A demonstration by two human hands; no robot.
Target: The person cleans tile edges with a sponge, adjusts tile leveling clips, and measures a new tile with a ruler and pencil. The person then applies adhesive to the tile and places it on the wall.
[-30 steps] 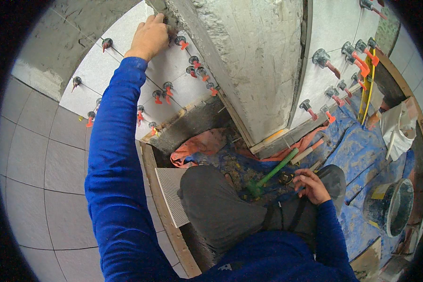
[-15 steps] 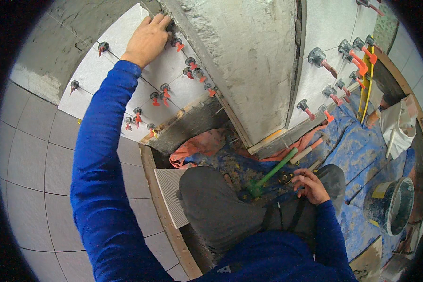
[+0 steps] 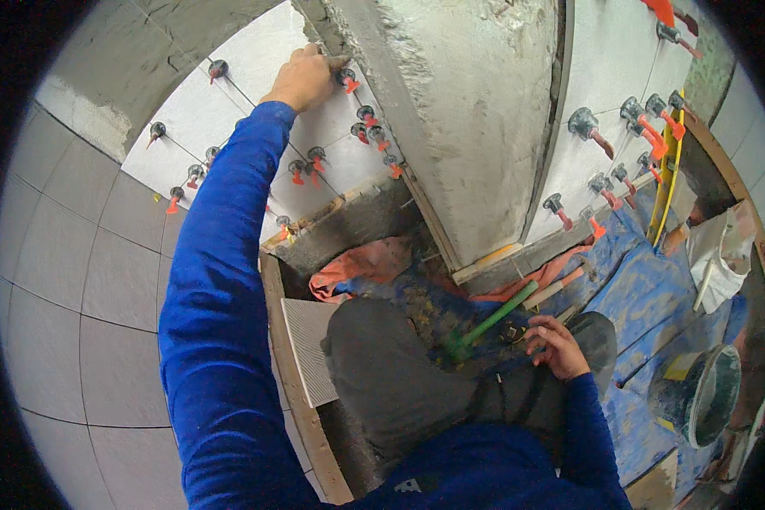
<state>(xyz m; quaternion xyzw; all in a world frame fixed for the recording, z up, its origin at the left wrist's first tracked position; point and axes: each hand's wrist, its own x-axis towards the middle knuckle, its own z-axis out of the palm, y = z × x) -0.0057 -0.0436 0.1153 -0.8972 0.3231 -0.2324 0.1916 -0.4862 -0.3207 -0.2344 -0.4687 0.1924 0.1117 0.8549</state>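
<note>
The white tiles (image 3: 255, 51), studded with red-handled clips (image 3: 316, 156), lie beneath the left hand (image 3: 300, 78), its bent fingers at their upper right edge; whether they grip anything, I cannot tell. The right hand (image 3: 559, 348), fingers loosely parted, rests well apart, near a green-handled tool (image 3: 495, 320).

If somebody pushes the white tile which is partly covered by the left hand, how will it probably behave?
The white tile is probably stiff, as its face looks flat. It may resist sliding, since a dark clip sits on its seam.
</note>
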